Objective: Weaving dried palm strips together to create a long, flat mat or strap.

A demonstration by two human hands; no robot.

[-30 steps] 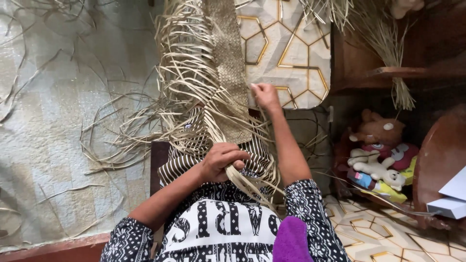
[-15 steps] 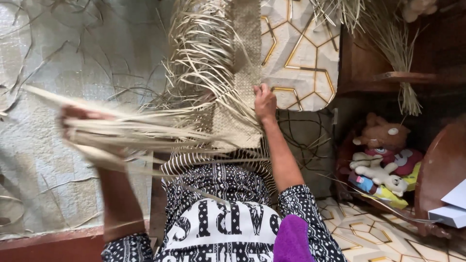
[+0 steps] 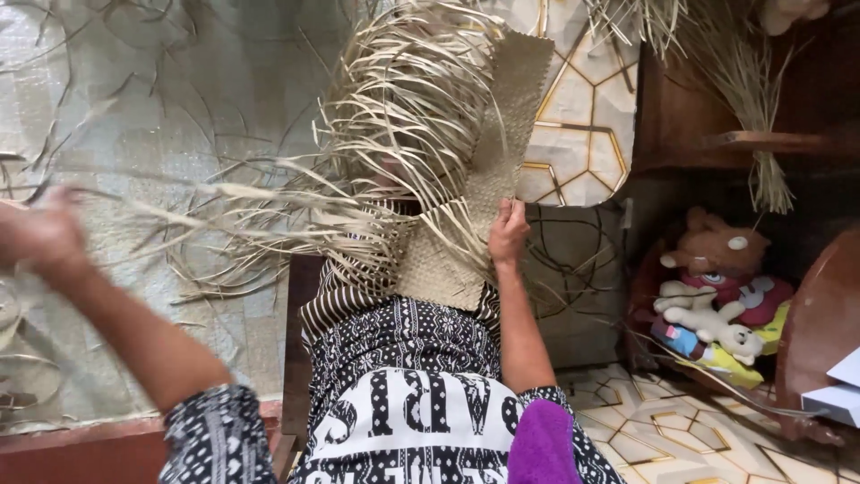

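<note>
Right hand (image 3: 508, 233) pinches the woven mat (image 3: 466, 224) edge; blurred left hand (image 3: 40, 237), grip unclear, pulling loose strips (image 3: 269, 211) sideways, could snap or unravel them.

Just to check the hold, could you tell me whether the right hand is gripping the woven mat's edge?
Yes, the right hand is closed on the edge of the woven mat lying over the lap.

Floor (image 3: 627, 421): tiled, pale with gold hexagon lines.
Mat (image 3: 116, 179): pale woven sheet spread over the floor's left part, loose straw strands (image 3: 224, 269) scattered on it.
Right corner: stuffed toys (image 3: 717, 305), seemingly on the floor.
</note>
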